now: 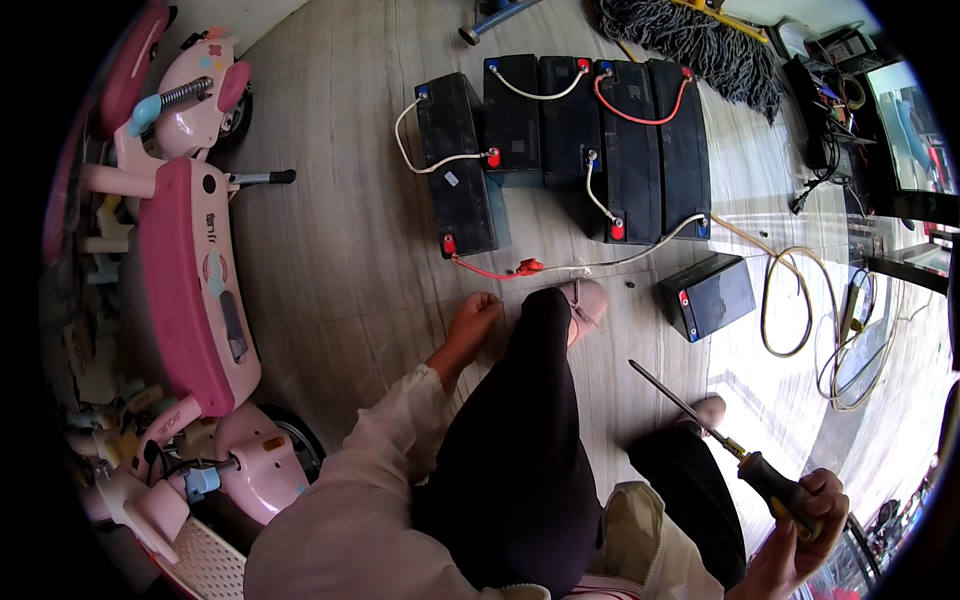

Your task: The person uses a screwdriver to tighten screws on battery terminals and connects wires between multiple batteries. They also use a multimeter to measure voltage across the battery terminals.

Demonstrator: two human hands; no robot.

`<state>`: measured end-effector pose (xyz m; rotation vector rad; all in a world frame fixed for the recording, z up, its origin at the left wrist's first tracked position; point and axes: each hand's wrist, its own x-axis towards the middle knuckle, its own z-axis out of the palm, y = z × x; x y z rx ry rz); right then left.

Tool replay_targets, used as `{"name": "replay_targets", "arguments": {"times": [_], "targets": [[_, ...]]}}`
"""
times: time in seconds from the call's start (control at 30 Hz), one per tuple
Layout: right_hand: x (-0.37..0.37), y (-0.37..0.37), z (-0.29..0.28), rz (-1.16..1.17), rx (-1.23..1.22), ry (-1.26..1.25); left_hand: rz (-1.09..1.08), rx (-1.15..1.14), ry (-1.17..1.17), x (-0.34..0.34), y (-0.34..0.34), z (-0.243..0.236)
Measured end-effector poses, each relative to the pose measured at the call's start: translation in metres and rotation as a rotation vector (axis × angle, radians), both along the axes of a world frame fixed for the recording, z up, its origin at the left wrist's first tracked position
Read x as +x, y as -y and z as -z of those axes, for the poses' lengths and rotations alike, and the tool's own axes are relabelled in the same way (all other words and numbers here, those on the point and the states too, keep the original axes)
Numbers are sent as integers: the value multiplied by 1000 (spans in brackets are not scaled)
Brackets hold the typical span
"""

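My right hand (815,515) grips a screwdriver (775,485) by its black and yellow handle, its long shaft pointing up and left over the floor. Beside my bent knee, my left hand (475,320) is closed, fingers curled together; whatever they may hold is hidden. Ahead on the floor stand several black batteries (515,130) in a group. White wires (540,97) and a red wire (640,121) link their terminals. In front of them, a red connector (529,267) sits in the red-and-white lead. A smaller battery (722,297) stands apart, right of my shoe.
A pink ride-on scooter (185,290) lines the left side. Cables (800,310) lie looped on the floor at right. A mop head (690,50) rests at the back, and a screen (910,130) stands at far right. Small dark bits (630,285) lie near the batteries.
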<state>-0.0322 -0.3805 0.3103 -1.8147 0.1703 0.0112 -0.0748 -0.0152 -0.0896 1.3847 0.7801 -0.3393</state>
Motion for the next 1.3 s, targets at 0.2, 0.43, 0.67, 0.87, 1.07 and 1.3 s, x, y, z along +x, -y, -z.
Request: {"name": "replay_targets", "arguments": {"times": [0.2,0.43,0.67,0.87,1.07,1.3], "targets": [[-3,10,7,16,-62,13,290,721,106,42,22,37],[-10,27,3,58,-89,-17,307,758,109,50,21,54],[-23,49,4,100,-144,27,-494,-760,-153,39,26,17],[-40,73,3,195,-111,-48,-438,-872,-86,26,12,-13],[-68,96,-3,295,-82,-109,-272,-854,-80,30,19,-30],[-90,130,-13,144,-337,-158,146,-745,21,96,108,-121]]}}
